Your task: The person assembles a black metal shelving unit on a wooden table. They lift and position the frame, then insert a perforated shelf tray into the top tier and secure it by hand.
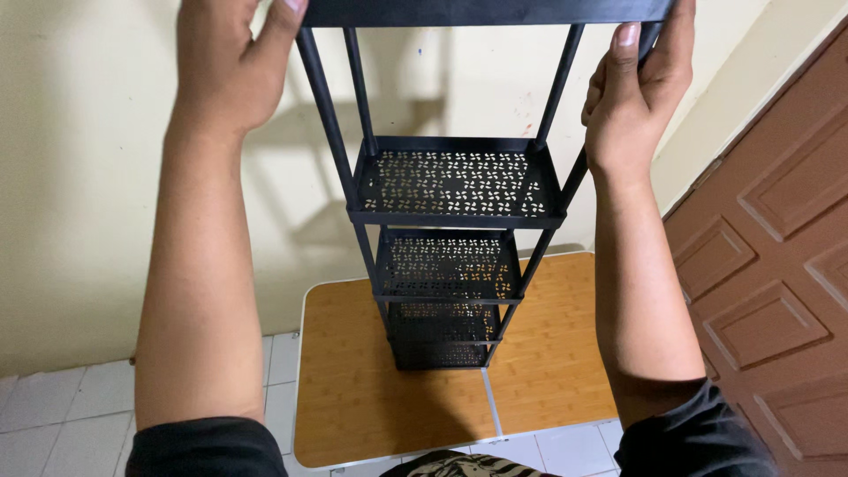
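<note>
Head view, one item in hand: black metal shelf rack (452, 190), several perforated tiers on thin upright posts, standing upright with its lowest tier on a small folding table (353, 389) with a wood-pattern top and pale edge. Left hand (231, 62): closed on the left end of the top tier, thumb hooked toward the front rail, fingers behind and out of sight. Right hand (638, 84): closed on the right end of the same tier, thumb up along the corner post, fingers wrapped round the edge. Both arms reach out straight and roughly level with each other. Surroundings: cream wall (79, 177) directly behind the rack, brown panelled door (777, 265) to the right, white tiled floor (53, 415) beneath the table. Step, as judged: rack being steadied or positioned on the tabletop by its top tier, base seated near the table's centre seam. Next handling calls for an even two-handed hold kept vertical, since the rack is tall and narrow and would tip easily on so small a base.
</note>
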